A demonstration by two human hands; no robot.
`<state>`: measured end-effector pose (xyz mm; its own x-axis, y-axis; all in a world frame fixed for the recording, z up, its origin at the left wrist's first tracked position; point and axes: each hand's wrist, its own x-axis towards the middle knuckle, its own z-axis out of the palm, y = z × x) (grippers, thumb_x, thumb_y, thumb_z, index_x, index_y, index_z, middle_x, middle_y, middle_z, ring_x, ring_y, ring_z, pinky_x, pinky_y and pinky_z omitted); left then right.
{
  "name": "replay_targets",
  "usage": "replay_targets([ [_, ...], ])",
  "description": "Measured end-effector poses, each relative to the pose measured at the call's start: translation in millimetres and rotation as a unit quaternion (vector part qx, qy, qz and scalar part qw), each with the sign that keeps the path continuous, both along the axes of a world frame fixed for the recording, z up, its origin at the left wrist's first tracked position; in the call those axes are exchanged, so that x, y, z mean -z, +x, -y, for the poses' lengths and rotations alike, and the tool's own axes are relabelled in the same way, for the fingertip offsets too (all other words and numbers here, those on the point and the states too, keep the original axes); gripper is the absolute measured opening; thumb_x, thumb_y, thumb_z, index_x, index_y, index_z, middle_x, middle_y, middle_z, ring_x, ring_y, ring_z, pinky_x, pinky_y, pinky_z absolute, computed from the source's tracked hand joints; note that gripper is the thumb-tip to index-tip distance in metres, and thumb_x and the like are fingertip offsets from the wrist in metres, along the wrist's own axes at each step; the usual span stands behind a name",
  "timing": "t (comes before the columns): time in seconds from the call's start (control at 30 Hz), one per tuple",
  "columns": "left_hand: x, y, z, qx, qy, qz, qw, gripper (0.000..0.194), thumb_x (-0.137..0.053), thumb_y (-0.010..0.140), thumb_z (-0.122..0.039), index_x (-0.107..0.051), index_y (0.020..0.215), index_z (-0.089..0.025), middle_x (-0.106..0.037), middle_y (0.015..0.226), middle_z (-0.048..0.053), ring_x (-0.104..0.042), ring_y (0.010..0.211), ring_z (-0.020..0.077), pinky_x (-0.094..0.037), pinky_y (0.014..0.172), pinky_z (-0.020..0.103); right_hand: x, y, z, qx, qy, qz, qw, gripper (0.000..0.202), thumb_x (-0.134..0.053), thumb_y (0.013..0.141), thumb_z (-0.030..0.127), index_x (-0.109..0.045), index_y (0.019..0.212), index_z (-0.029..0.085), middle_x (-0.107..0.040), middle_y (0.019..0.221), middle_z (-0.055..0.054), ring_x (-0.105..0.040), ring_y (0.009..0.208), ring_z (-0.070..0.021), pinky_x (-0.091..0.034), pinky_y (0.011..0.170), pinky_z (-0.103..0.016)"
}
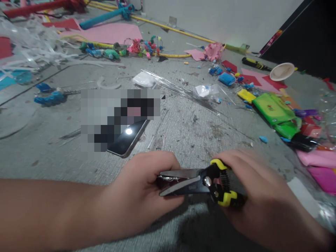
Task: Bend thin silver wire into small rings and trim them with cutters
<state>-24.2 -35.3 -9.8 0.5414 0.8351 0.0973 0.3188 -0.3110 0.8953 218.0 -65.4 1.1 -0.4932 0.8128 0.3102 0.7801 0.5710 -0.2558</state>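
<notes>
My right hand is wrapped round the black and yellow handles of spring-loaded pliers, which point left. Their long jaws are parted and reach up to my left hand. Its fingers are closed on a bit of shiny silver wire, seen between the jaws; most of the wire is hidden by the fingers. Just beyond my left hand lies a phone with a dark screen, partly covered by a pixelated patch. A bundle of thin silver wires lies farther back.
Green clay packets, pink packets and a paper cup lid lie on the right. Blue clay pieces and white plastic strips are at left. Beaded wire pieces and a yellow cable run along the back.
</notes>
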Motion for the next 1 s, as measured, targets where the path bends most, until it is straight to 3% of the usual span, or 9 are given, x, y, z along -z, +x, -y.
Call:
replay_targets([
  [0.17, -1.9, 0.5, 0.3, -0.001, -0.006, -0.019, 1.000, 0.008, -0.066, 0.080, -0.017, -0.064, 0.072, -0.018, -0.066, 0.064, -0.002, -0.055, 0.056, 0.0094, -0.041, 0.050, 0.020, 1.2, -0.5, -0.6, 0.000, 0.005, -0.003, 1.000, 0.021, -0.056, 0.078, 0.012, -0.054, 0.098, 0.019, -0.067, 0.094, -0.011, -0.063, 0.083, -0.0267, -0.047, 0.068, -0.039],
  [0.47, -0.3, -1.5, -0.3, 0.018, 0.036, -0.012, 0.999, 0.010, -0.068, 0.083, -0.020, -0.063, 0.075, -0.018, -0.063, 0.066, -0.003, -0.056, 0.060, 0.0086, -0.042, 0.056, 0.019, 0.4, 3.4, 2.1, 0.000, 0.003, 0.005, 1.000, 0.024, -0.057, 0.077, 0.010, -0.056, 0.099, 0.019, -0.067, 0.094, -0.010, -0.063, 0.083, -0.0264, -0.047, 0.068, -0.038],
  [0.8, -1.9, -3.7, 0.6, 0.023, 0.021, -0.015, 0.999, 0.008, -0.066, 0.083, -0.020, -0.063, 0.076, -0.019, -0.062, 0.068, -0.003, -0.055, 0.061, 0.0102, -0.043, 0.055, 0.022, -3.6, 8.2, -2.3, -0.012, 0.014, 0.019, 1.000, 0.024, -0.056, 0.078, 0.011, -0.056, 0.101, 0.018, -0.067, 0.092, -0.009, -0.063, 0.083, -0.0263, -0.047, 0.069, -0.039],
  [0.9, -5.5, -2.3, 3.5, 0.012, -0.026, 0.038, 0.999, 0.006, -0.061, 0.087, -0.019, -0.065, 0.084, -0.019, -0.063, 0.070, -0.001, -0.056, 0.061, 0.0114, -0.044, 0.053, 0.023, -1.6, 10.1, -3.3, 0.014, 0.022, 0.017, 1.000, 0.034, -0.061, 0.078, 0.017, -0.057, 0.112, 0.016, -0.067, 0.104, -0.012, -0.064, 0.094, -0.0300, -0.051, 0.080, -0.044],
  [1.0, -5.7, 0.2, 7.9, -0.011, -0.093, 0.156, 0.983, 0.023, -0.049, 0.099, -0.027, -0.068, 0.109, -0.020, -0.072, 0.095, 0.007, -0.066, 0.081, 0.0179, -0.054, 0.066, 0.029, -0.7, 9.5, -2.5, 0.067, -0.013, 0.002, 0.998, 0.042, -0.068, 0.077, 0.025, -0.057, 0.117, 0.019, -0.067, 0.110, -0.012, -0.065, 0.097, -0.0303, -0.054, 0.080, -0.042],
])
